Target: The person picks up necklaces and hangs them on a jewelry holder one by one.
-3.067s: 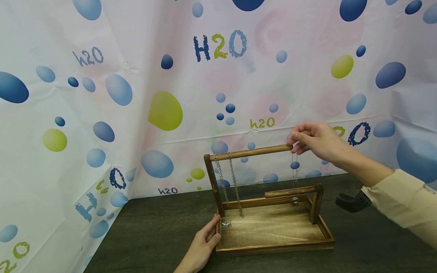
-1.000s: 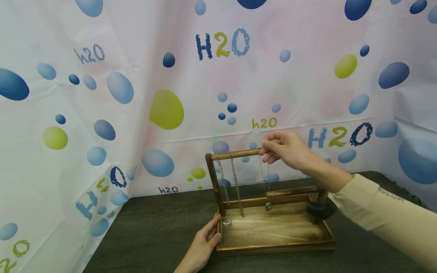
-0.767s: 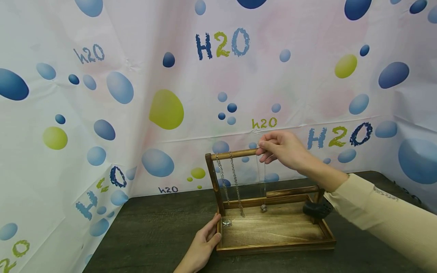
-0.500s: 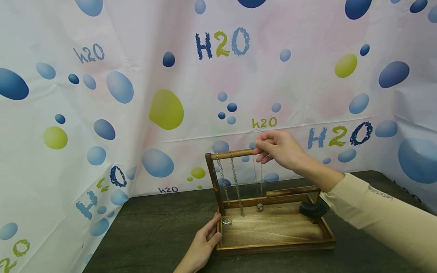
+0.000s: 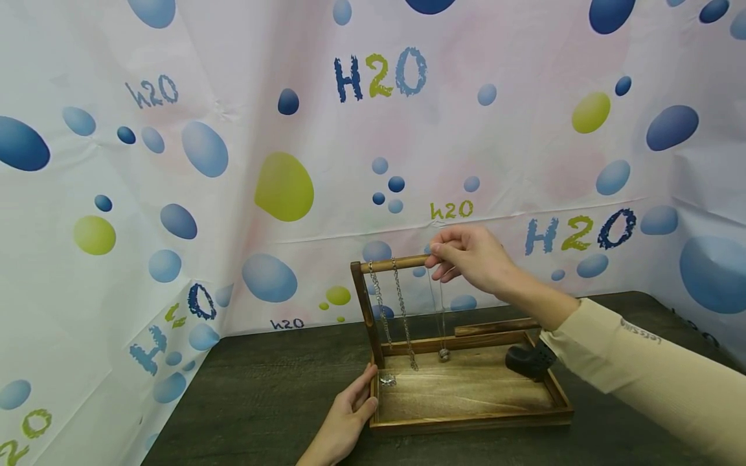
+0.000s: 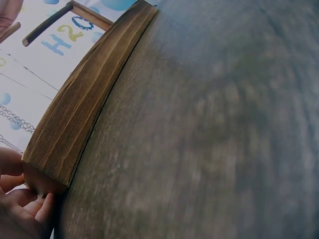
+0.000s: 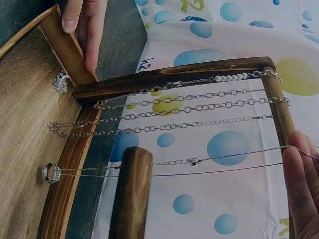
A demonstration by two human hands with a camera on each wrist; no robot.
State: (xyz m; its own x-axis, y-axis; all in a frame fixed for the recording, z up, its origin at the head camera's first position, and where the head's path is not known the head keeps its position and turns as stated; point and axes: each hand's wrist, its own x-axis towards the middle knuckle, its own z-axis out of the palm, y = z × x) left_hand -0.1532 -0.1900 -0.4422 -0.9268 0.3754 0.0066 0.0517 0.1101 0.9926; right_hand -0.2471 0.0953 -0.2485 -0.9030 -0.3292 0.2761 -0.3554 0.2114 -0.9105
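A wooden jewelry stand [image 5: 466, 424] has a shallow tray, a tall upper bar [image 5: 396, 263] and a shorter lower bar [image 5: 492, 327]. My right hand [image 5: 474, 259] pinches a thin chain necklace at the upper bar's free end, its ring pendant [image 7: 51, 173] hanging over the tray. Two thicker chain necklaces [image 5: 405, 314] hang farther left on that bar; one carries small white beads [image 7: 232, 77]. A silvery cluster pendant [image 5: 387, 380] hangs low near the tray's left wall. My left hand [image 5: 346, 414] grips the tray's left side; the left wrist view shows its fingers at a corner.
The stand rests on a dark wood-grain table [image 5: 262, 395]. Behind rises a white curtain [image 5: 326, 142] printed with blue and green drops. A black wrist camera [image 5: 527, 361] sits under my right sleeve, in front of the lower bar's post.
My right hand has moved left along the upper bar from its free end, carrying the thin necklace with it. The pendant now hangs nearer the other chains. My left hand stays on the tray.
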